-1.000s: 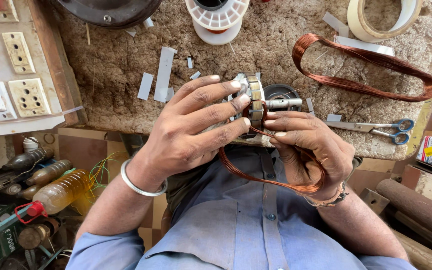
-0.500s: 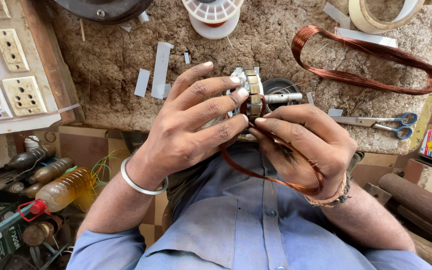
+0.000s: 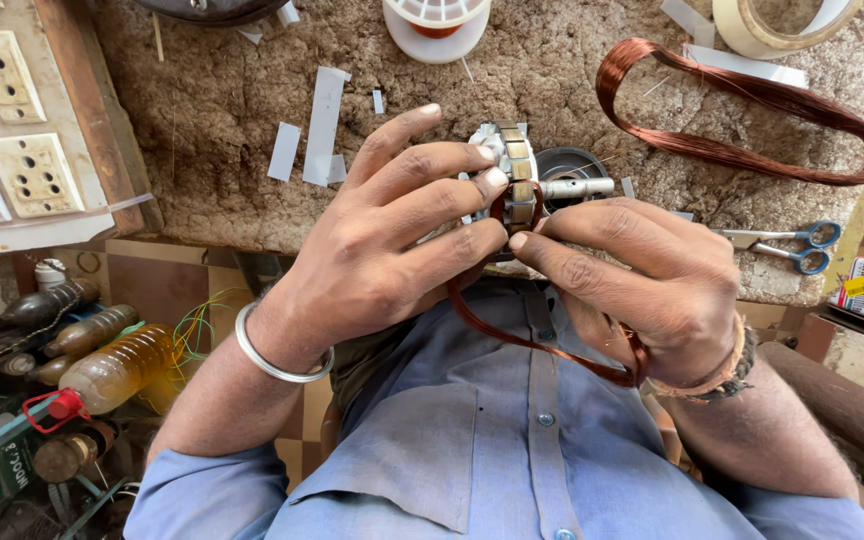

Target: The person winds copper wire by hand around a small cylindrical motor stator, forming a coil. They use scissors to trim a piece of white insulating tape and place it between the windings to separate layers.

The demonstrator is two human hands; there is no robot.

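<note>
My left hand point(image 3: 392, 240) grips a small motor stator point(image 3: 512, 170), a ring of metal plates with white insulation and a steel shaft point(image 3: 577, 187) sticking out to the right. My right hand point(image 3: 652, 275) presses a loop of copper winding wire point(image 3: 542, 345) into the stator's slots with its fingertips. That loop hangs down from the stator over my blue shirt and passes under my right wrist. Both hands are held close together at the near edge of the rough brown workbench point(image 3: 222, 120).
A second, larger copper coil point(image 3: 752, 120) lies at the bench's back right, with blue-handled scissors point(image 3: 787, 245) below it. A tape roll point(image 3: 782, 25), a white spool point(image 3: 437, 25) and paper strips point(image 3: 322, 125) lie behind. Wall sockets point(image 3: 12, 150) and bottles point(image 3: 112, 365) stand at the left.
Both hands have drawn nearer to the camera and tightened around the stator. My right fingertips have moved up against the wire at the stator's slots.
</note>
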